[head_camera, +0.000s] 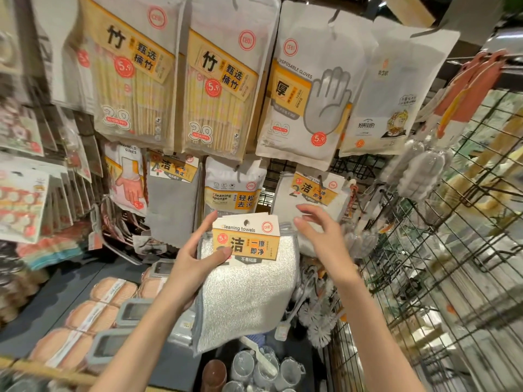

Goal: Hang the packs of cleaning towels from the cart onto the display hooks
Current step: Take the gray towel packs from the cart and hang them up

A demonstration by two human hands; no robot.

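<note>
The left hand [195, 258] grips a towel pack [249, 290] by its card, thumb on the front and fingers behind. The card reads "Cleaning towels", with a red "5.9" sticker and a large "洁". Just right of the pack's top edge, the right hand [322, 236] hovers with fingers spread and relaxed, holding nothing. Below the pack stand clear cups [266, 369]. Behind and above the pack's right side hangs a matching pack [314, 193] on a hook. Directly behind the pack hangs a "Cleaning sponge" bag [235, 188]. Higher up hang "DISPOSABLE GLOVES" [308, 89] and chopstick bags [220, 80] marked "竹" and "38".
</note>
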